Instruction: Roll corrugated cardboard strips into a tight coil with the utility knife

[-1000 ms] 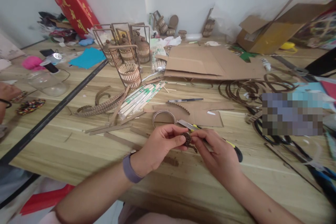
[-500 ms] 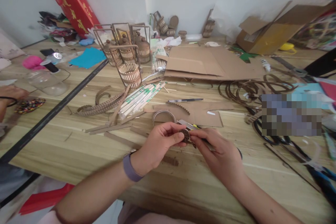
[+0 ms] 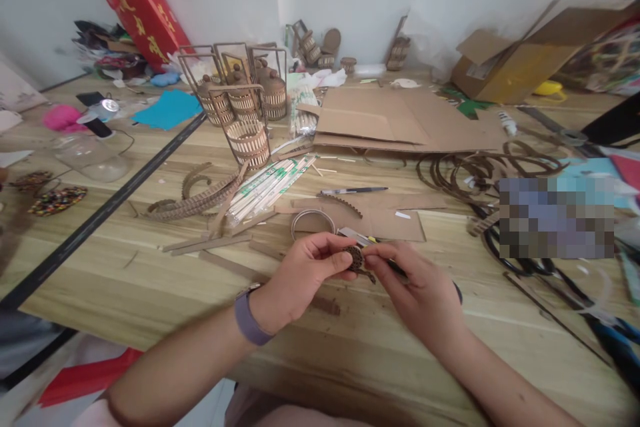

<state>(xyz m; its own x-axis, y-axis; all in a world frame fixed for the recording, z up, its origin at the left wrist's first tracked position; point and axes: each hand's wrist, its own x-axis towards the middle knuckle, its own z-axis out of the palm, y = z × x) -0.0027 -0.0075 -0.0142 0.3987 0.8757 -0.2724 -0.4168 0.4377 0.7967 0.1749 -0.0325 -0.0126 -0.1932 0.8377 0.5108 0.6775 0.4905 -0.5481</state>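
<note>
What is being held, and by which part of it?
A small brown coil: the left hand pinches its left side. The right hand has its fingers near its right edge; contact is unclear.

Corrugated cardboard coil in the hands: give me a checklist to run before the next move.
1. Left hand gripping the corrugated cardboard coil: ok, thumb and fingers close on it.
2. Right hand pinching the coil: cannot tell; its fingertips are at the right edge.
3. Strip end tucked in: not ok, it juts out below the coil.
4. Utility knife well clear of the hands: not ok, the right hand partly hides it.
5. Coil wound tight throughout: cannot tell, too small in view.
</note>
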